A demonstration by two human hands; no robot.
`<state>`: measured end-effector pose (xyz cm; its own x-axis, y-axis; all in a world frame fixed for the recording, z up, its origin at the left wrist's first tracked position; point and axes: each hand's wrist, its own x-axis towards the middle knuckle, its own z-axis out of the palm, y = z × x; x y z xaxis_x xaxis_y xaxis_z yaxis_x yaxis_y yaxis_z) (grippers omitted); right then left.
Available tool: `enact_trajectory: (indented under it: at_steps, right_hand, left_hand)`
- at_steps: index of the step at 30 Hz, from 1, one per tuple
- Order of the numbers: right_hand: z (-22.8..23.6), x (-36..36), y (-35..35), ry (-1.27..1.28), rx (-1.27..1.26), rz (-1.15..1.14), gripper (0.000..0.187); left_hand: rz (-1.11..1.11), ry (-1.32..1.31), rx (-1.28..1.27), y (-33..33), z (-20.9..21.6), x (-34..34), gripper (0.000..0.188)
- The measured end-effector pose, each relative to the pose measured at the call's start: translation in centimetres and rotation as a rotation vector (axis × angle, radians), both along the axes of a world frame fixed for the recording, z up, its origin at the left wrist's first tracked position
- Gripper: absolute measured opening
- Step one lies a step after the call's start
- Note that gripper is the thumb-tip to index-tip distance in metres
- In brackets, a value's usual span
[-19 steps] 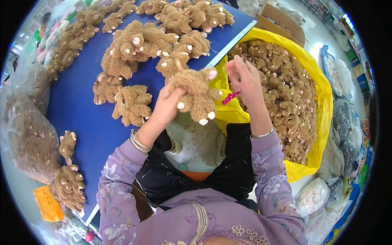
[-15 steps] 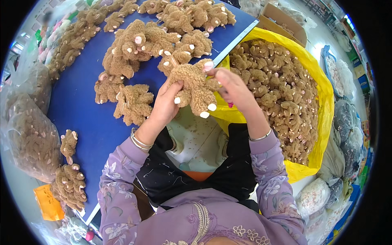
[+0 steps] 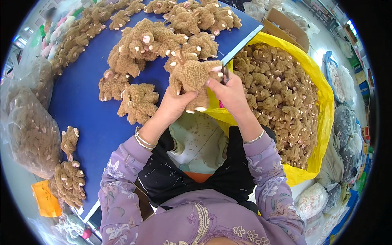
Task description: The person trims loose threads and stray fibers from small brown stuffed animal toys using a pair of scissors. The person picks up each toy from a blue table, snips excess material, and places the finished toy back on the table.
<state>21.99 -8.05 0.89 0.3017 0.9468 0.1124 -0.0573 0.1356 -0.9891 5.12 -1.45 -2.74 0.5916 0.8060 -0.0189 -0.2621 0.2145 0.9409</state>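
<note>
My left hand (image 3: 178, 105) is closed on a curly brown plush toy (image 3: 191, 77) with white-tipped limbs, thumb across its lower body. The toy is held up at the table's near right corner. My right hand (image 3: 232, 93) is closed beside the toy's right-hand limb, its thumb against that limb. Dark metal scissors (image 3: 225, 72) stick up from the right fingers at the limb's tip; a pink bit shows below the hand, and most of the handle is hidden. Behind the held toy, a heap of similar plush toys (image 3: 141, 45) lies on the blue table (image 3: 81, 106).
A yellow sack (image 3: 325, 122) full of brown plush pieces stands to the right. Clear plastic bags (image 3: 30, 130) of toys line the left side. A cardboard box (image 3: 286, 28) stands beyond the sack. More toys (image 3: 68, 183) and an orange sheet (image 3: 46, 199) lie at lower left.
My right hand has turned and closed in on the toy's limb, bringing the scissors up to its tip. The toy has tilted in my left hand.
</note>
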Motion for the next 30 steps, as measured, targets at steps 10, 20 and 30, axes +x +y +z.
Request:
enact_trajectory:
  at_steps: [10,20,30]
  right_hand:
    - [0.1,0.8,0.1,0.033,0.011,-0.081,0.013]
    - [0.7,-1.6,-1.8,-0.498,0.13,0.084,0.022]
    - [-0.7,-1.8,-1.3,-0.253,-0.111,0.052,0.034]
  left_hand:
    - [0.14,-0.247,-0.151,-0.3,1.4,0.6,0.035]
    - [0.14,-0.317,-0.229,0.2,1.4,0.7,0.034]
    - [0.334,-0.268,-0.088,0.3,1.3,0.7,0.033]
